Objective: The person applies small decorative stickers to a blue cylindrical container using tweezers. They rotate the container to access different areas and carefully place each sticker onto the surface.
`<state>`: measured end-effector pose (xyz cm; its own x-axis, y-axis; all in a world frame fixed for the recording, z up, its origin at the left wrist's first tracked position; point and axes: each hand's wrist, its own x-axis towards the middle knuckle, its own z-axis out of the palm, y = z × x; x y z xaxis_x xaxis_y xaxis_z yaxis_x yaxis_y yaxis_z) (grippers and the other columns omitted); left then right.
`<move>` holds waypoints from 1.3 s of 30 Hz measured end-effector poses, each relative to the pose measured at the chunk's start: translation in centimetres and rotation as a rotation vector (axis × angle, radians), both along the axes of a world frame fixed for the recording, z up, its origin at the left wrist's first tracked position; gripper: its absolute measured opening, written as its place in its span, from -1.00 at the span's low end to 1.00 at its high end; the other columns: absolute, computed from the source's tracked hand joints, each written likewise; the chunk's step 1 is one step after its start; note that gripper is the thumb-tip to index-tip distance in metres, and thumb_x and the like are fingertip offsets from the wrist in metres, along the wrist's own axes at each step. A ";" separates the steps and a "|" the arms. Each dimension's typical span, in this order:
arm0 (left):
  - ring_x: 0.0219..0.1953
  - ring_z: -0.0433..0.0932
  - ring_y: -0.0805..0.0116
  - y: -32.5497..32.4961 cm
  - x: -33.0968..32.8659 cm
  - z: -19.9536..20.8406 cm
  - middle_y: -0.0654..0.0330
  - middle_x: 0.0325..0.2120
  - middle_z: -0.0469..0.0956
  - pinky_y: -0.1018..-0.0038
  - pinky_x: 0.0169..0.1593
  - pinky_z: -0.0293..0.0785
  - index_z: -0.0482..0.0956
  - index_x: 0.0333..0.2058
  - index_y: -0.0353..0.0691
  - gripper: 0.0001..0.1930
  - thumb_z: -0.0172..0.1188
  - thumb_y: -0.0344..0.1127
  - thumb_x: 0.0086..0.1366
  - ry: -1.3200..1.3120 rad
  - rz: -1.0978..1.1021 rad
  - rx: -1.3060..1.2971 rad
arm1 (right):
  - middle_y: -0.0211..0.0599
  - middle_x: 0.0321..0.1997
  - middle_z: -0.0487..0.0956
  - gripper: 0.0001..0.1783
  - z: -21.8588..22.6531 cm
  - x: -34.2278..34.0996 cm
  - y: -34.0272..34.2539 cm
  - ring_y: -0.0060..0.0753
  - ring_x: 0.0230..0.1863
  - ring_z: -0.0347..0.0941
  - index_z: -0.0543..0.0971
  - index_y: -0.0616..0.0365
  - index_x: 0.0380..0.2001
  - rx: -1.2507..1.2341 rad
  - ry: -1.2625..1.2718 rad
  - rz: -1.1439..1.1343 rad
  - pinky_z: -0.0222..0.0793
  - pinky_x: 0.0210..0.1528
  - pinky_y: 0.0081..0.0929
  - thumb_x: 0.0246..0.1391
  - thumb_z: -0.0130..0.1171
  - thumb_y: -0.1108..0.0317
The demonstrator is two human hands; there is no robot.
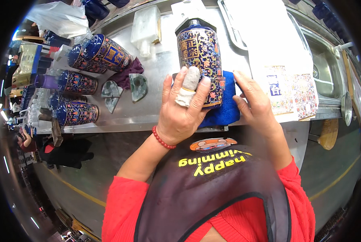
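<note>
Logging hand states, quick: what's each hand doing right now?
Left hand: fingers spread against the patterned bottle; whether it grips cannot be told.
Right hand: open, thumb and forefinger apart by the blue cloth; contact unclear.

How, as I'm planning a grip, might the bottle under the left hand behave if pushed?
The bottle may roll, given its rounded body; the blue cloth against it could add drag; its glossy shoulder is probably slippery.

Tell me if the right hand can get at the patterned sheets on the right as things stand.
Probably yes: the right hand is just left of the patterned sheets, with nothing visible standing between them, and it looks open beside the bottle.
</note>
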<state>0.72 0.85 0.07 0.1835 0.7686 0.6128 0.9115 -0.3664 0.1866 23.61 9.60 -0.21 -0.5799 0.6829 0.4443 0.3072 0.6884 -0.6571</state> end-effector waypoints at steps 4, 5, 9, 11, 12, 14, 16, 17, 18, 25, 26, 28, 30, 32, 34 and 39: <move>0.30 0.41 -0.24 -0.1 -0.5 -0.6 -0.19 0.22 0.47 -0.12 0.41 0.11 0.34 0.33 -0.40 -0.24 0.38 -0.18 0.23 -0.155 -0.038 -0.024 | 0.17 0.29 0.45 -0.22 0.0 -0.5 -0.5 0.18 0.24 0.44 0.41 0.29 0.31 -0.004 0.041 0.031 0.40 0.25 -0.13 -0.03 0.42 0.52; 0.31 0.40 -0.25 -0.3 -0.6 -0.8 -0.20 0.21 0.48 -0.13 0.41 0.11 0.31 0.34 -0.43 -0.24 0.37 -0.19 0.25 -0.230 -0.054 -0.025 | 0.16 0.30 0.44 -0.20 -0.1 -0.7 -0.6 0.18 0.24 0.43 0.40 0.29 0.31 0.027 0.039 0.033 0.40 0.25 -0.12 -0.06 0.43 0.52; 0.35 0.33 -0.28 -1.4 -0.7 -1.6 -0.22 0.22 0.45 -0.17 0.44 -0.03 0.24 0.36 -0.49 -0.26 0.30 -0.31 0.28 -0.246 -0.019 -0.119 | 0.13 0.32 0.42 -0.16 -0.6 -1.3 -0.8 0.20 0.25 0.42 0.41 0.29 0.29 0.117 0.027 0.065 0.40 0.26 -0.09 -0.14 0.46 0.53; 0.36 0.30 -0.30 -1.8 -0.6 -1.7 -0.22 0.25 0.42 -0.18 0.46 -0.10 0.33 0.36 -0.31 -0.29 0.31 -0.38 0.24 -0.220 -0.005 -0.100 | 0.12 0.31 0.43 -0.16 -0.8 -1.6 -1.0 0.21 0.25 0.41 0.42 0.29 0.28 0.143 0.023 0.075 0.39 0.26 -0.07 -0.16 0.46 0.54; 0.36 0.30 -0.30 -2.0 -0.5 -1.7 -0.21 0.26 0.42 -0.17 0.46 -0.11 0.36 0.36 -0.25 -0.30 0.31 -0.39 0.22 -0.179 -0.005 -0.086 | 0.12 0.31 0.42 -0.16 -0.9 -1.7 -1.2 0.21 0.25 0.41 0.43 0.29 0.28 0.149 0.022 0.072 0.39 0.26 -0.06 -0.17 0.46 0.54; 0.34 0.34 -0.24 -2.2 -0.3 -1.7 -0.18 0.26 0.43 -0.13 0.47 -0.10 0.49 0.30 -0.02 -0.35 0.34 -0.40 0.19 -0.159 0.001 -0.060 | 0.11 0.32 0.42 -0.18 -1.0 -1.8 -1.4 0.21 0.25 0.41 0.44 0.29 0.27 0.154 0.018 0.065 0.38 0.26 -0.04 -0.17 0.45 0.55; 0.34 0.35 -0.20 -2.2 -0.2 -1.6 -0.14 0.25 0.46 -0.11 0.46 -0.08 0.55 0.25 0.02 -0.39 0.36 -0.39 0.17 -0.092 -0.001 -0.041 | 0.11 0.32 0.42 -0.20 -1.1 -1.8 -1.5 0.21 0.26 0.41 0.45 0.28 0.26 0.158 0.017 0.057 0.38 0.26 -0.03 -0.15 0.44 0.55; 0.34 0.36 -0.17 -2.2 -0.3 -1.6 -0.13 0.25 0.47 -0.10 0.46 -0.08 0.58 0.23 0.04 -0.40 0.37 -0.39 0.17 -0.061 -0.002 -0.025 | 0.11 0.32 0.42 -0.21 -1.1 -1.8 -1.5 0.21 0.26 0.40 0.45 0.28 0.26 0.155 0.008 0.056 0.38 0.26 -0.03 -0.14 0.43 0.55; 0.34 0.37 -0.15 -2.2 -0.3 -1.6 -0.12 0.24 0.48 -0.09 0.46 -0.07 0.60 0.21 0.06 -0.43 0.37 -0.38 0.17 -0.041 0.000 -0.017 | 0.12 0.32 0.41 -0.21 -1.2 -1.8 -1.5 0.21 0.26 0.40 0.45 0.28 0.26 0.156 0.006 0.054 0.38 0.26 -0.03 -0.13 0.43 0.56; 0.32 0.39 -0.08 -2.3 -0.5 -1.3 -0.11 0.23 0.50 -0.05 0.46 -0.05 0.69 0.10 0.12 -0.53 0.34 -0.36 0.18 -0.007 -0.061 0.021 | 0.12 0.32 0.41 -0.23 -1.4 -1.9 -1.4 0.22 0.24 0.41 0.45 0.28 0.26 0.169 0.007 0.048 0.39 0.25 -0.03 -0.11 0.41 0.57; 0.32 0.39 -0.09 -2.4 -0.4 -1.2 -0.11 0.23 0.50 -0.07 0.46 -0.06 0.69 0.09 0.11 -0.54 0.34 -0.36 0.18 -0.034 -0.057 0.016 | 0.12 0.32 0.41 -0.23 -1.4 -1.9 -1.4 0.22 0.24 0.41 0.45 0.28 0.26 0.168 0.000 0.050 0.39 0.25 -0.03 -0.11 0.40 0.57; 0.32 0.38 -0.11 -2.5 -0.1 -1.0 -0.10 0.22 0.50 -0.12 0.44 -0.05 0.71 0.04 0.11 -0.59 0.33 -0.36 0.18 -0.064 -0.017 -0.003 | 0.12 0.31 0.41 -0.24 -1.3 -1.8 -1.4 0.23 0.23 0.41 0.45 0.29 0.26 0.171 -0.003 0.054 0.39 0.24 -0.02 -0.11 0.39 0.58; 0.32 0.38 -0.10 -2.4 0.0 -0.9 -0.11 0.22 0.51 -0.12 0.44 -0.04 0.71 0.03 0.11 -0.59 0.33 -0.37 0.19 -0.036 -0.012 0.028 | 0.13 0.31 0.41 -0.24 -1.3 -1.8 -1.4 0.23 0.22 0.41 0.45 0.29 0.26 0.167 -0.001 0.058 0.39 0.24 -0.02 -0.11 0.39 0.58; 0.32 0.37 -0.08 -2.3 0.2 -0.8 -0.12 0.21 0.51 -0.12 0.43 -0.02 0.72 0.02 0.11 -0.61 0.32 -0.35 0.19 -0.016 -0.010 0.059 | 0.13 0.31 0.41 -0.24 -1.2 -1.9 -1.3 0.23 0.22 0.41 0.45 0.29 0.26 0.169 0.005 0.061 0.39 0.24 -0.01 -0.11 0.38 0.59; 0.32 0.37 -0.08 -2.4 0.2 -0.6 -0.11 0.21 0.51 -0.12 0.43 -0.02 0.72 0.01 0.11 -0.62 0.32 -0.33 0.20 -0.033 -0.038 0.055 | 0.13 0.30 0.41 -0.24 -1.2 -1.9 -1.3 0.24 0.22 0.41 0.45 0.29 0.26 0.170 0.011 0.063 0.39 0.24 -0.01 -0.11 0.38 0.59; 0.30 0.38 -0.06 -2.8 0.1 -0.2 -0.09 0.20 0.52 -0.11 0.43 0.01 0.72 0.03 0.07 -0.63 0.31 -0.30 0.22 -0.104 0.013 -0.017 | 0.13 0.30 0.41 -0.23 -1.2 -1.9 -1.4 0.24 0.23 0.41 0.44 0.28 0.27 0.166 0.003 0.057 0.38 0.25 -0.01 -0.11 0.38 0.60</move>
<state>0.86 -1.97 -0.15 0.1093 0.7810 0.6149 0.8916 -0.3506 0.2868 21.73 8.22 -1.45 -0.6140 0.5658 0.5503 0.2626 0.8039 -0.5336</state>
